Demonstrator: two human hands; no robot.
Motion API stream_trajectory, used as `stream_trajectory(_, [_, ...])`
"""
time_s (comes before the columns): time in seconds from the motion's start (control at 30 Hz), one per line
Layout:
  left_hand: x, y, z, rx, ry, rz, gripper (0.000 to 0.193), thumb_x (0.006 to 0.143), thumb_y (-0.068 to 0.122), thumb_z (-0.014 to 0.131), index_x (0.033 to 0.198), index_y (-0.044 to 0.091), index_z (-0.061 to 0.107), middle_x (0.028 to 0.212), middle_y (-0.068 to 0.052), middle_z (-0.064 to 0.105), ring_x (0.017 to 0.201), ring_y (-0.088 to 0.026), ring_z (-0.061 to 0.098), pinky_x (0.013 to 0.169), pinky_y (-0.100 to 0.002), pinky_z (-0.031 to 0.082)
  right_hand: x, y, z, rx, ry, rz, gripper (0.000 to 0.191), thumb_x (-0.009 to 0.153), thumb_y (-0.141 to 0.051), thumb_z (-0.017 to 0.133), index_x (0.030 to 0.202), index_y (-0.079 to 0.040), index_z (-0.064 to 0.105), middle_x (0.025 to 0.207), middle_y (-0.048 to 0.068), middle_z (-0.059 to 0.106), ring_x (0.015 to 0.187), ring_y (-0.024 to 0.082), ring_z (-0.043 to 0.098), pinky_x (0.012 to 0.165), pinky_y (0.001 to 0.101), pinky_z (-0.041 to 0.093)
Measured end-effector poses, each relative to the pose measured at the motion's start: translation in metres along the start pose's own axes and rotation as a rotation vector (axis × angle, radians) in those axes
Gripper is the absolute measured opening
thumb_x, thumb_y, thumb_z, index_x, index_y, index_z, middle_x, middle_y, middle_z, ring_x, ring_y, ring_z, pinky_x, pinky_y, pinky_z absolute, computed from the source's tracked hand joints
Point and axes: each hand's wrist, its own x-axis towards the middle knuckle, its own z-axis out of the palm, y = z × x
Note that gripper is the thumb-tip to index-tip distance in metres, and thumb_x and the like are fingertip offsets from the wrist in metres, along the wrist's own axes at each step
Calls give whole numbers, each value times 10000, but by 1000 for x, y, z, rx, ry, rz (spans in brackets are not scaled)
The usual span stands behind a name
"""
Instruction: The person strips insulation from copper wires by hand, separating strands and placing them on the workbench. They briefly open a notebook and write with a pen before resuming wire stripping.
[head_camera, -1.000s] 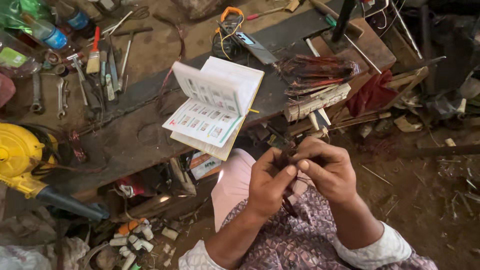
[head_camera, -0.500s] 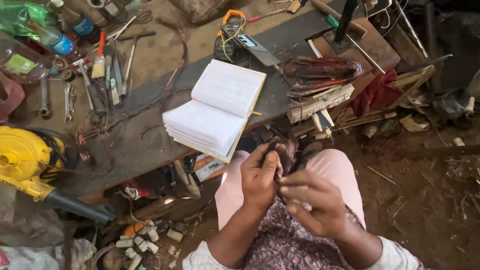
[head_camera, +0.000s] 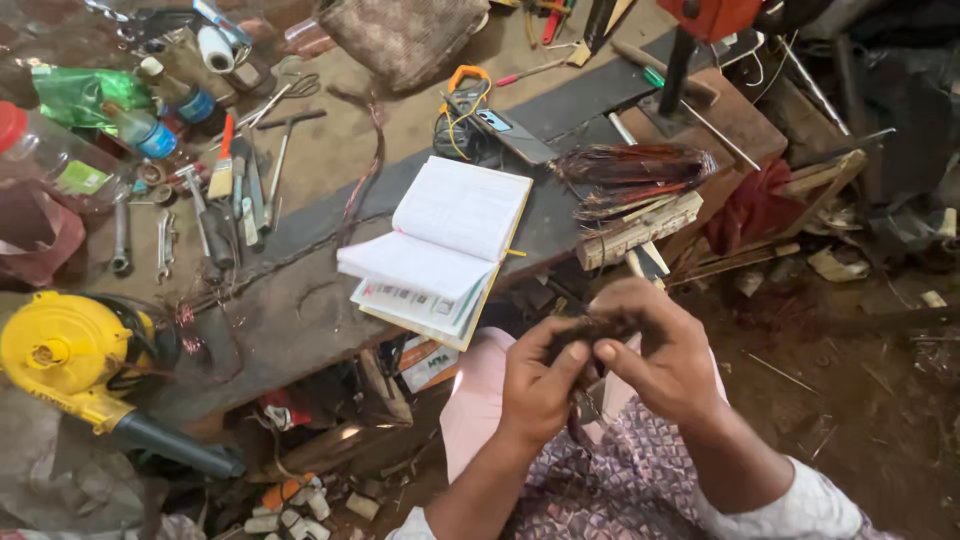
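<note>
Notebook (head_camera: 440, 250) pages now fanned; both hands (head_camera: 600, 365) clenched around a half-hidden dark wire bundle (head_camera: 580, 400).

Your left hand (head_camera: 540, 385) and right hand (head_camera: 665, 355) cover most of the small dark bundle (head_camera: 583, 330) between the fingertips, so you can't tell what it is or how it's gripped; its lower end drops behind your wrists. The red machine (head_camera: 715, 15) is cut off by the top edge, the clear plastic jar (head_camera: 40, 150) by the left edge. Print on the open notebook (head_camera: 445, 250) is too small to read.
</note>
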Motion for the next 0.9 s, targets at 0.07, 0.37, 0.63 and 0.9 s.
stream_trajectory(0.07, [-1, 0, 2, 29, -43, 13, 119, 1019, 106, 642, 1090, 11, 635, 891, -4, 661, 783, -55, 583, 684, -215, 471, 5, -1, -1, 4, -8, 104, 184, 876, -51, 749, 1023, 36, 681, 1005, 110, 660, 902, 188, 618, 790, 309, 504])
stream_trajectory(0.37, [-1, 2, -2, 29, 44, 9, 112, 1029, 134, 620, 1010, 25, 610, 768, -9, 637, 657, -62, 542, 585, -220, 428, -8, 6, 8, 54, 172, 107, 63, 899, 2, 708, 887, 49, 667, 884, 98, 660, 799, 178, 611, 737, 298, 485])
stream_trajectory(0.63, [0, -2, 3, -37, 50, 72, 137, 1078, 158, 584, 1031, 30, 599, 808, 8, 591, 702, -59, 502, 634, -216, 413, -15, 5, 10, -51, 143, -40, 71, 859, 3, 723, 875, 44, 667, 852, 94, 659, 768, 187, 642, 702, 287, 484])
stream_trajectory(0.9, [-2, 3, -6, -61, 91, 88, 195, 1077, 238, 594, 1049, 46, 588, 802, -3, 593, 639, -58, 479, 570, -206, 382, -27, 16, 15, 109, 130, -1, 178, 910, -38, 733, 1042, 26, 632, 1026, 94, 646, 954, 179, 623, 867, 300, 503])
